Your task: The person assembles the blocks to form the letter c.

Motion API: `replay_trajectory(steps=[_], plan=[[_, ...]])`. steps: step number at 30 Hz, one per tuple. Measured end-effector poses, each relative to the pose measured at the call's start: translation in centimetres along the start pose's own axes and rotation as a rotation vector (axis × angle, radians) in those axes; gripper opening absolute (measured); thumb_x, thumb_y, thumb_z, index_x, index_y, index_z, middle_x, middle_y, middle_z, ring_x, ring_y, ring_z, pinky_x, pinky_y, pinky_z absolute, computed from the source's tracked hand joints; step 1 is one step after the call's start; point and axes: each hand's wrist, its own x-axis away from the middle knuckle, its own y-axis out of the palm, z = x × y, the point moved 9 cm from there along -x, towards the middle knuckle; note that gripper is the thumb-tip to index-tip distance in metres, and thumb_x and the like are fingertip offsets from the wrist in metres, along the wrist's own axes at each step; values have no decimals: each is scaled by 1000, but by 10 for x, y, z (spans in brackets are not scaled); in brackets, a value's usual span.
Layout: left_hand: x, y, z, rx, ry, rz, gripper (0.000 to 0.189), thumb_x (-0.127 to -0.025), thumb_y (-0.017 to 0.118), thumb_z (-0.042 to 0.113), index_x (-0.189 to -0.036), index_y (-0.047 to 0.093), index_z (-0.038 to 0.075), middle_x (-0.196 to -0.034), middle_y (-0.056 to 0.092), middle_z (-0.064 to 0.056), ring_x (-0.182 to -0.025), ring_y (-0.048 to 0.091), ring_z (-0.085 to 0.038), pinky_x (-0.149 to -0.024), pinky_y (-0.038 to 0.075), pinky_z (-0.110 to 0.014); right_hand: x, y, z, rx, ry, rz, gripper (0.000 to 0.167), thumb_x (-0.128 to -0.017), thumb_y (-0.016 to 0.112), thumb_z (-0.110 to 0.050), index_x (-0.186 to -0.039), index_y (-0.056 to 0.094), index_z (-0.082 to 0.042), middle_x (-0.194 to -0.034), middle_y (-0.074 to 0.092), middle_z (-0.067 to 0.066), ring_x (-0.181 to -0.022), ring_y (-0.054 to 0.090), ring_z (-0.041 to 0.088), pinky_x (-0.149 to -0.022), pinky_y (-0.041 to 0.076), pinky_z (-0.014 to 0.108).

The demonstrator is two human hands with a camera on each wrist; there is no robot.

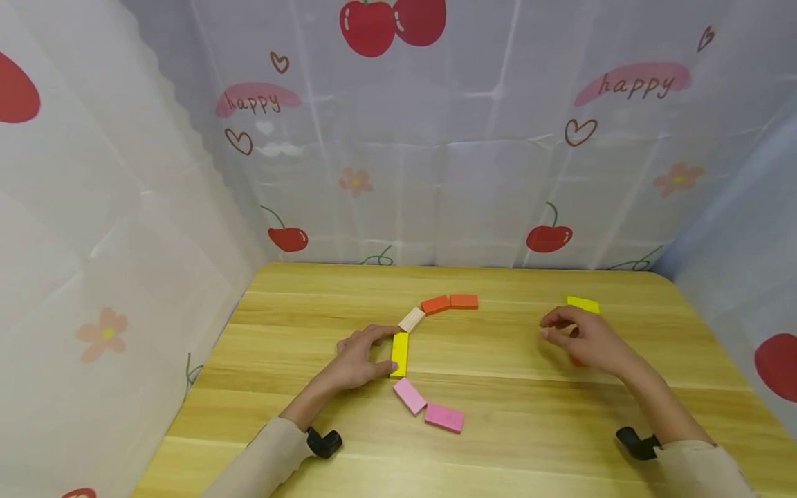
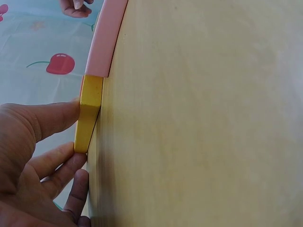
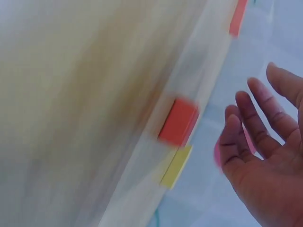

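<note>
Thumb and index finger of my left hand (image 1: pixel 355 361) pinch a yellow block (image 1: pixel 400 353) by its two ends on the table. This block is part of a curved row, between a plain wooden block (image 1: pixel 411 319) and a light pink block (image 1: pixel 409 396). Over the right side of the table hovers my right hand (image 1: pixel 590 340), its fingers loosely bent around nothing. Close to that hand lie a red block (image 3: pixel 180 122), mostly hidden by it in the head view, and a second yellow block (image 1: pixel 582 303).
Two orange-red blocks, one inner (image 1: pixel 435 305) and one outer (image 1: pixel 463 302), continue the row's far end. A darker pink block (image 1: pixel 444 418) is at its near end. Printed curtains (image 1: pixel 436 194) surround the wooden table (image 1: pixel 498 456) at the back and sides.
</note>
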Motion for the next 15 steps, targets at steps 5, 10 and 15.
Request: replay_trajectory(steps=[5,10,15], plan=[[0,0,0,4,2,-3,64,-94,83,29,-154,58,30,-151,62,1,-133,55,-28,-110,19,-60,-3,-22,33,58,48,68,23,-106,69,-22,-121,72,-5,-130,70,23,-115,65,43,-85,57,36],[0,1,0,0,3,-11,64,-94,82,30,-154,58,30,-152,61,1,-133,55,-28,-109,19,-60,-5,-32,62,100,92,102,26,-105,69,-14,-127,70,1,-139,59,33,-112,66,52,-90,57,57],[0,1,0,6,8,-8,64,-94,82,30,-153,58,29,-151,62,1,-133,55,-28,-109,19,-61,-8,-36,87,87,160,87,42,-106,68,-16,-141,60,6,-145,43,41,-105,65,48,-81,54,35]])
